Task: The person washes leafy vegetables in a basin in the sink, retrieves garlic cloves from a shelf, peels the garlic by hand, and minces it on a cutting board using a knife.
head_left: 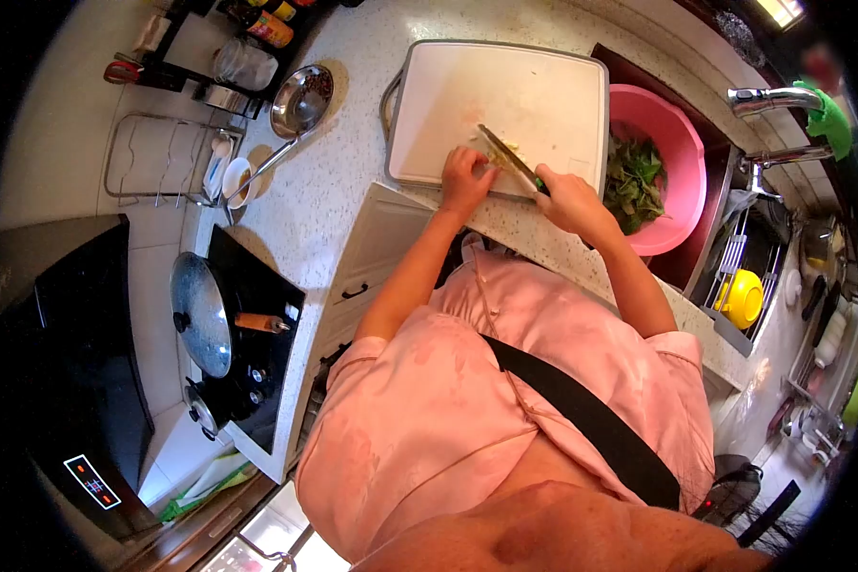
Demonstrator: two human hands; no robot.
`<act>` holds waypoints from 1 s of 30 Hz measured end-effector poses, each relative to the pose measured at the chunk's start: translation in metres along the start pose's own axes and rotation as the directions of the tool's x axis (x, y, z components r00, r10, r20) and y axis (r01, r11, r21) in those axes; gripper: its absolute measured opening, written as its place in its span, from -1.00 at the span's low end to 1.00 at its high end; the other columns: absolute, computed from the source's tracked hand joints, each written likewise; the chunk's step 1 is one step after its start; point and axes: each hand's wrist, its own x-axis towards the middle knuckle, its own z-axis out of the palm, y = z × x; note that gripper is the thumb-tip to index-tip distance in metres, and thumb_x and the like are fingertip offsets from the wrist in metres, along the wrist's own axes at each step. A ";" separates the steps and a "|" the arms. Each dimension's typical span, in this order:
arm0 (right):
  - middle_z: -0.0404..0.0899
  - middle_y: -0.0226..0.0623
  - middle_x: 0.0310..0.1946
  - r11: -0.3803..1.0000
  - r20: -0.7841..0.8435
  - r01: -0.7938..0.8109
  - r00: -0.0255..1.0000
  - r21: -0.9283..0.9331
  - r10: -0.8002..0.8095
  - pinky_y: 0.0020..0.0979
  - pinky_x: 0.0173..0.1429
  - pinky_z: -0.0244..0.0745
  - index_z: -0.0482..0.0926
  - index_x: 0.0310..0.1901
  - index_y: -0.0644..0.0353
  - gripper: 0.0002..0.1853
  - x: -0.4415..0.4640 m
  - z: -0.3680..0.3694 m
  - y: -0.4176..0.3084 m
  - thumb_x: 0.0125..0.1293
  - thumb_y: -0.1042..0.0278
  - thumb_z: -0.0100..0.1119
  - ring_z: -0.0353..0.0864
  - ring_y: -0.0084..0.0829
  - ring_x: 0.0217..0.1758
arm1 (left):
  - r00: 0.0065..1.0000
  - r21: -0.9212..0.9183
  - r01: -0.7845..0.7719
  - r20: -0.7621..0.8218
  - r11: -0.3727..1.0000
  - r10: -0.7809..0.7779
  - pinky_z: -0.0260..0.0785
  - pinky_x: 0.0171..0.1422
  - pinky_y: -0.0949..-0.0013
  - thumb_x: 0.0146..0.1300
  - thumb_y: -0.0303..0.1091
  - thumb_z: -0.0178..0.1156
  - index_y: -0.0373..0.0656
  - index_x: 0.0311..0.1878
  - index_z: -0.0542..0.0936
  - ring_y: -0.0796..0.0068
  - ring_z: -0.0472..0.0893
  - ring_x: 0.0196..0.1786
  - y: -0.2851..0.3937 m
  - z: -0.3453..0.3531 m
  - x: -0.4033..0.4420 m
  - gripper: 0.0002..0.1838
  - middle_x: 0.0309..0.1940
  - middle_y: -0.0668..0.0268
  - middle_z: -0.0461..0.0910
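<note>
A large white cutting board (448,95) with a grey rim lies on the counter in front of me. My right hand (570,202) is wrapped round the handle of a kitchen knife (511,153), whose blade slants up and left over the board. Small pale yellow chopped bits (501,160) lie along the blade; their kind is too small to tell. On the board's near edge, left of the blade, my left hand (467,181) has its fingers bent and drawn together beside the bits. Anything between those fingers is hidden.
Right of the board, a pink basin (682,181) with leafy greens (634,181) sits in the sink below the faucet (772,100). A metal bowl (300,100) and a white cup (236,181) stand left. Further left is the stove with a lidded pan (201,315).
</note>
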 end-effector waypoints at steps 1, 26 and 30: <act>0.55 0.15 -0.38 1.000 -0.012 -0.021 1.000 0.024 0.021 0.04 -0.15 0.38 0.34 -0.11 0.22 -0.73 -0.004 -0.004 -0.003 0.22 0.33 0.11 0.53 0.18 -0.23 | 1.000 -0.007 -0.002 0.007 1.000 0.002 0.35 -0.25 0.25 -0.05 -0.36 0.43 -0.20 -0.39 0.51 0.20 0.49 -0.33 0.000 -0.001 -0.002 -0.73 -0.41 0.21 0.45; 0.57 0.15 -0.39 0.996 -0.033 -0.085 0.996 -0.021 0.085 0.07 -0.13 0.41 0.33 -0.12 0.19 -0.77 -0.014 0.000 -0.003 0.26 0.30 0.03 0.56 0.17 -0.21 | 0.999 -0.077 0.035 0.029 0.996 -0.033 0.45 -0.14 0.36 0.15 -0.55 0.17 -0.29 -0.02 0.54 0.36 0.56 -0.17 -0.014 0.015 -0.002 -0.71 -0.17 0.17 0.50; 0.58 0.13 -0.37 0.986 -0.042 -0.151 0.988 -0.069 0.148 0.07 -0.12 0.41 0.33 -0.11 0.18 -0.76 -0.014 0.005 0.002 0.26 0.28 0.05 0.56 0.17 -0.21 | 0.986 -0.225 0.166 0.018 0.960 -0.167 0.44 -0.15 0.36 0.12 -0.52 0.24 -0.27 0.00 0.54 0.37 0.54 -0.20 0.000 0.009 -0.007 -0.67 -0.19 0.18 0.50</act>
